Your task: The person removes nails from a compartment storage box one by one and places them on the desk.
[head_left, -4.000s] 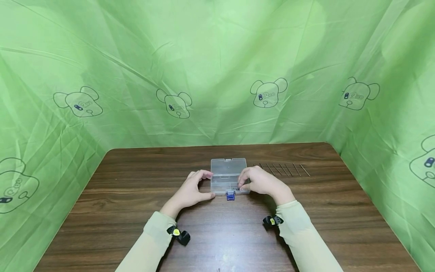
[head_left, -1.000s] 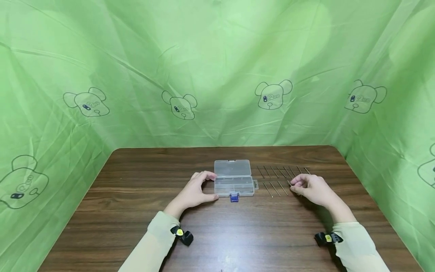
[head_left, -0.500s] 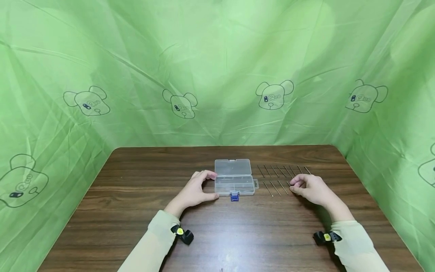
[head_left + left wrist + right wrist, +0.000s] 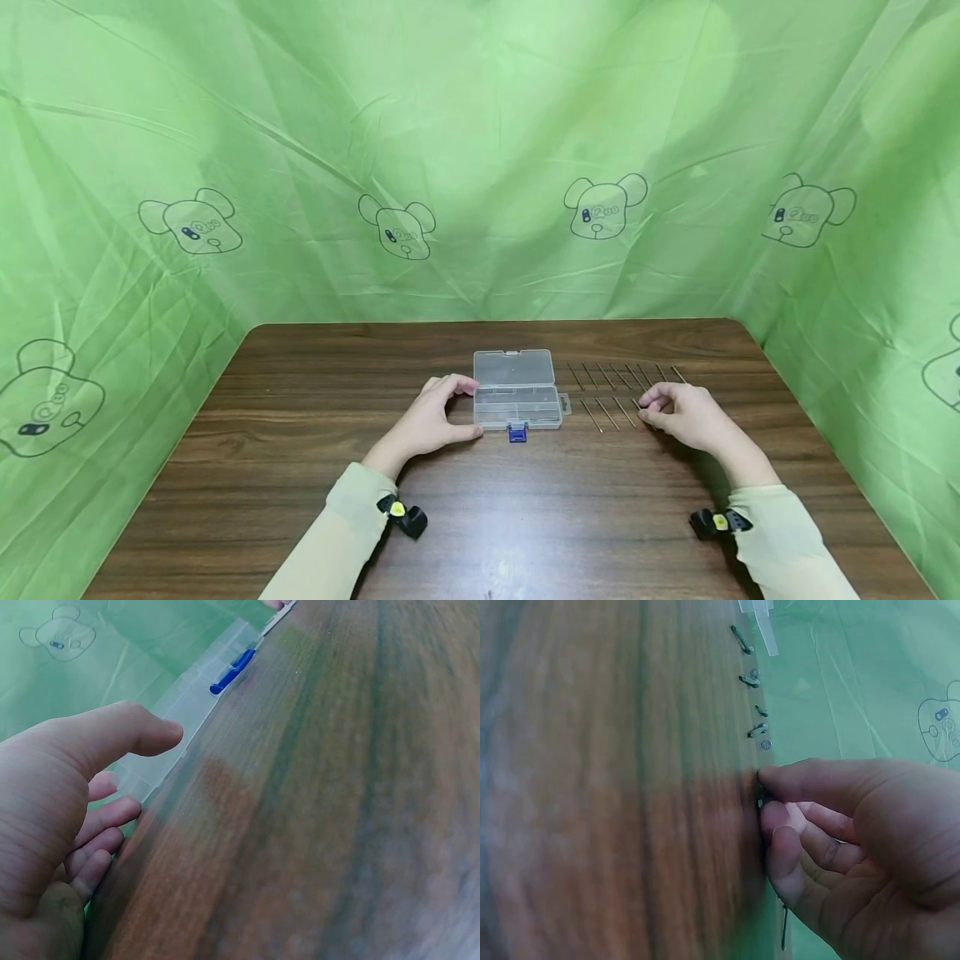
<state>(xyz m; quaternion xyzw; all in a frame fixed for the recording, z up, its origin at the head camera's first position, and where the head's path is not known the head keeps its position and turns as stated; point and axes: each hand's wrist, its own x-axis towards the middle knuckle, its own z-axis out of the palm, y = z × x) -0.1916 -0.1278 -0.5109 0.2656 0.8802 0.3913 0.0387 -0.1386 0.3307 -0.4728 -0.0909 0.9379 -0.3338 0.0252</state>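
Observation:
A clear plastic compartment box (image 4: 517,406) lies on the table with its lid back and a blue latch (image 4: 517,432) at the front. My left hand (image 4: 427,423) holds its left side, thumb at the near corner and index finger farther back. Right of the box, my right hand (image 4: 686,417) pinches a thin nail (image 4: 637,404) low over the tabletop, at the right end of a short front row of nails (image 4: 607,415). In the right wrist view, round heads show on the nails (image 4: 766,745); the fingers mostly hide the pinched nail.
A back row of several nails (image 4: 615,377) lies behind the front row, beyond my right fingers. A clear hang tab (image 4: 565,404) sticks out from the box's right side. Green cloth (image 4: 480,167) rises behind the brown wooden table (image 4: 337,358).
Four seconds ago my right hand was in the box; it has moved right to the front row, where nails now lie. Over the last second both hands stay nearly still.

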